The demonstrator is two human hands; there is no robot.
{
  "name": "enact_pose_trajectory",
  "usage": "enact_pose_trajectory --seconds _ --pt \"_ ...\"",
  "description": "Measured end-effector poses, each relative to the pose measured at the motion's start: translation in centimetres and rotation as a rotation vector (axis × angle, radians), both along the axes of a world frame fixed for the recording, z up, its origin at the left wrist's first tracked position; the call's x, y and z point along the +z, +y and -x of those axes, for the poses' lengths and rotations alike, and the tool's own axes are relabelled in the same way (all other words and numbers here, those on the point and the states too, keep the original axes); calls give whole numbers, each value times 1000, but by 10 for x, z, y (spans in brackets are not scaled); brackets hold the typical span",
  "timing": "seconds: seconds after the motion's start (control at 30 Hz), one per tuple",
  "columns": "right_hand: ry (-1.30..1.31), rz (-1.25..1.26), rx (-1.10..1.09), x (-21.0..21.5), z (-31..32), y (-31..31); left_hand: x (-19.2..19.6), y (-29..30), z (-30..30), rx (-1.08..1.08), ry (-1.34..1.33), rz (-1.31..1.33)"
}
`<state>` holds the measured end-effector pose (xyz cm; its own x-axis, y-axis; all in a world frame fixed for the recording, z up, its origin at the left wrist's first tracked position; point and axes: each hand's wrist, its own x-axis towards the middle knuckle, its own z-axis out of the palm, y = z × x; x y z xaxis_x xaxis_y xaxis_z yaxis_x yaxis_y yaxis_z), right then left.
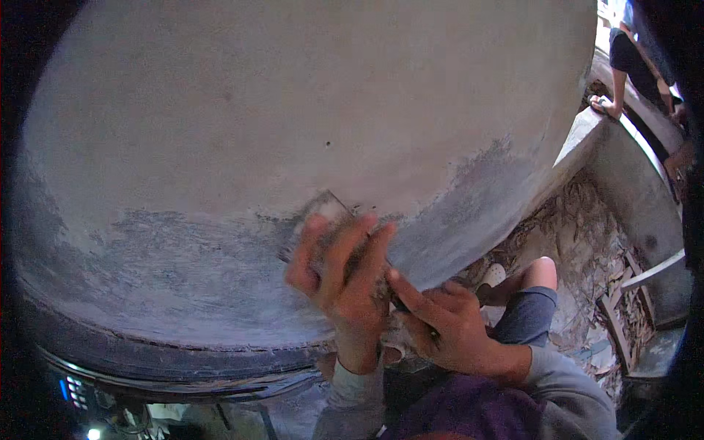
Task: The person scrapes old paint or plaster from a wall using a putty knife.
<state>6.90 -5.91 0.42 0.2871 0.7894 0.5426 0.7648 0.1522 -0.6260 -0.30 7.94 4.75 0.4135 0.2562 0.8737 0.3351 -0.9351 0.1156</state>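
In front of me bulges a large curved surface (pixel 315 88), beige above and streaked grey below. A flat, rectangular, scraper-like tool (pixel 331 206) lies against it where the two colours meet; my fingers cover much of it. With bent fingers, my left hand (pixel 341 275) presses on the flat part. Just right of and below it, my right hand (pixel 455 326) is closed round what looks like the tool's dark handle (pixel 398 301), mostly hidden. Both hands are slightly blurred.
At right, dry leaves and debris (pixel 568 227) cover the ground, with wooden strips (pixel 616 330) among them. A bent leg in grey-blue shorts (pixel 526 312) is beside my right arm. Another person (pixel 631 62) is at the upper right, one foot on a pale ledge (pixel 587 132).
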Motion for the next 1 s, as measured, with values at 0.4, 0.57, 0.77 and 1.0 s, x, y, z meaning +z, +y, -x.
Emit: enact_pose_trajectory --seconds 0.4,0.57,0.77,1.0 --pt "-32 -36 18 14 -7 1 -4 -1 -3 0 -53 -7" --pt "-12 -74 11 16 -6 4 1 -3 -5 1 -78 24" --pt "-9 -69 -7 14 -5 1 6 -9 -10 -11 -131 63" --pt "13 41 23 19 -5 0 -2 -9 -1 28 -85 38"
